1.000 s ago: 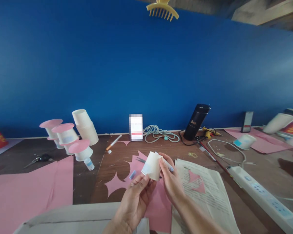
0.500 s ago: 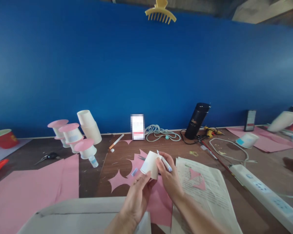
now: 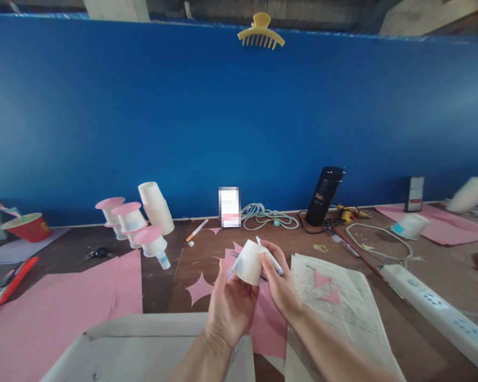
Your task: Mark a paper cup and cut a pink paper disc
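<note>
A white paper cup (image 3: 248, 262) is tilted between my hands, its wide rim facing down and left. My right hand (image 3: 279, 276) pinches the cup's right side and also holds a white pen (image 3: 274, 261) under its fingers. My left hand (image 3: 233, 302) is below the cup, palm up with fingers apart, the fingertips near its lower edge. Pink paper scraps (image 3: 199, 289) lie left of and beneath my hands, with scissors partly hidden behind the cup.
Cups with pink discs (image 3: 150, 234), stacked white cups (image 3: 159, 212), a glue bottle (image 3: 163, 259) and pink sheets (image 3: 75, 292) are left. A phone (image 3: 230, 208) stands ahead. A black flask (image 3: 324, 196), printed papers (image 3: 342, 313) and a power strip (image 3: 434, 302) are right.
My left hand has opened from its grip and turned palm up beneath the cup. The cup has tipped more upright in my right hand. The view has shifted slightly left.
</note>
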Action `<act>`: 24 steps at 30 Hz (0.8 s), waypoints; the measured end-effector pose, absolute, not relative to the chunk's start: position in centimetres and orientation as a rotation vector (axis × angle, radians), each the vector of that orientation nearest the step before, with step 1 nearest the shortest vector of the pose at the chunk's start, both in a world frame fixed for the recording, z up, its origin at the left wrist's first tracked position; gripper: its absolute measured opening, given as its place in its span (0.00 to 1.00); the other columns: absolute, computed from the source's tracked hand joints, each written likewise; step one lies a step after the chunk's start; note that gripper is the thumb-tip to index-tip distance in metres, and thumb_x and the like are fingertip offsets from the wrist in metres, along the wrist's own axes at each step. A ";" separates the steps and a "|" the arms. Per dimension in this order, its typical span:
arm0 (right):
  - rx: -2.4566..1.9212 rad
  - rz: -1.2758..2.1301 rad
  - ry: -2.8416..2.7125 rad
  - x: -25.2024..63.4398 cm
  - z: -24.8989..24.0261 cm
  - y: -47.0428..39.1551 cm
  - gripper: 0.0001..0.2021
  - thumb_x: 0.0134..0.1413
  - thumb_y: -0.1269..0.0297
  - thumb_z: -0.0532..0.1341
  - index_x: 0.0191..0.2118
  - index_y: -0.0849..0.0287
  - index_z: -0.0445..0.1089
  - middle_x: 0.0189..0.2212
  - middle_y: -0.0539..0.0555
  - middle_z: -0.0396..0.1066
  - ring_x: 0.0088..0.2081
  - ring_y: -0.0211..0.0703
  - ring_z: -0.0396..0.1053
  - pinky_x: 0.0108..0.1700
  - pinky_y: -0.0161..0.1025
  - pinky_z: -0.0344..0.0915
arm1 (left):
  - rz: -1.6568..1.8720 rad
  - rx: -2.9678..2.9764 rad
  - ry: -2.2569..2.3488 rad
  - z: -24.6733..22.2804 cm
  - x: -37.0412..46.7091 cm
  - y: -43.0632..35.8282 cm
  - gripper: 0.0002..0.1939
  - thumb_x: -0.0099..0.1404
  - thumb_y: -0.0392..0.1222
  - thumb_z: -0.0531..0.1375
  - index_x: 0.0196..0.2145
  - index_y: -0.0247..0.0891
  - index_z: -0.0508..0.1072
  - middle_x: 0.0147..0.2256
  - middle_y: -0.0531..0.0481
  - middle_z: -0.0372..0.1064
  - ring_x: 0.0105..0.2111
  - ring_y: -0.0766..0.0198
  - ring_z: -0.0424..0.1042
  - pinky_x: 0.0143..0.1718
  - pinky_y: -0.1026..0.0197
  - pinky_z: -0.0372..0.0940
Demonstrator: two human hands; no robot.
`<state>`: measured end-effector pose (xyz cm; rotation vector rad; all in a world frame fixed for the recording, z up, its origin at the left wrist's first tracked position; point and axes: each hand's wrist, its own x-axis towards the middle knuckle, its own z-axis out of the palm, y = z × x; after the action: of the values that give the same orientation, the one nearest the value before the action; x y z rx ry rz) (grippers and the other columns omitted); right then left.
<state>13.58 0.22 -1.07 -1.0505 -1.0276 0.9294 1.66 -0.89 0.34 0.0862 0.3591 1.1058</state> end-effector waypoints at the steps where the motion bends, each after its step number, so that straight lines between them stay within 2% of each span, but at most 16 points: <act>1: -1.048 0.919 -1.045 13.6 -0.9 0.1 0.21 0.56 0.50 0.59 0.51 0.54 0.65 0.45 0.54 0.70 0.45 0.46 0.68 0.47 0.41 0.66 | 1.098 0.085 0.351 0.5 1.6 -0.9 0.27 0.63 0.54 0.58 0.50 0.27 0.70 0.45 0.37 0.73 0.42 0.58 0.73 0.43 0.62 0.68; 4: -1.049 0.927 -1.086 13.6 -0.5 -0.3 0.21 0.55 0.50 0.60 0.52 0.53 0.65 0.48 0.54 0.70 0.47 0.47 0.67 0.49 0.41 0.65 | 1.116 0.101 0.353 0.4 1.5 -0.8 0.29 0.63 0.55 0.57 0.51 0.27 0.69 0.47 0.36 0.72 0.45 0.57 0.72 0.46 0.60 0.67; 9: -1.032 0.978 -1.063 13.7 -0.7 -0.1 0.22 0.55 0.49 0.60 0.52 0.53 0.65 0.50 0.54 0.69 0.48 0.47 0.67 0.49 0.41 0.65 | 1.144 0.139 0.374 -0.5 1.8 -0.6 0.27 0.64 0.53 0.57 0.52 0.29 0.69 0.51 0.37 0.70 0.48 0.56 0.71 0.49 0.59 0.66; 15: -0.942 1.118 -0.866 14.0 -1.7 0.9 0.22 0.55 0.49 0.60 0.53 0.51 0.64 0.46 0.53 0.71 0.40 0.42 0.70 0.41 0.37 0.67 | 1.210 0.315 0.391 -1.1 2.8 -0.8 0.23 0.65 0.51 0.56 0.50 0.31 0.72 0.50 0.39 0.71 0.52 0.53 0.68 0.54 0.57 0.62; 19: -0.904 1.152 -0.793 14.3 -1.6 1.2 0.23 0.53 0.48 0.61 0.52 0.53 0.66 0.42 0.53 0.73 0.39 0.44 0.72 0.38 0.39 0.68 | 1.201 0.457 0.447 -0.8 3.5 -1.7 0.20 0.64 0.47 0.58 0.48 0.32 0.74 0.47 0.39 0.73 0.51 0.52 0.69 0.55 0.55 0.61; 24: -0.853 1.221 -0.787 14.3 -1.1 1.1 0.22 0.54 0.46 0.60 0.50 0.52 0.66 0.43 0.54 0.74 0.42 0.49 0.72 0.39 0.43 0.68 | 1.225 0.410 0.374 -0.4 3.4 -2.1 0.22 0.62 0.46 0.61 0.52 0.35 0.71 0.48 0.40 0.73 0.51 0.52 0.70 0.56 0.53 0.61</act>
<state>14.35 1.09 -1.08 -0.8530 -0.7872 1.2214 3.36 -2.05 -0.45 0.4103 0.3742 1.2250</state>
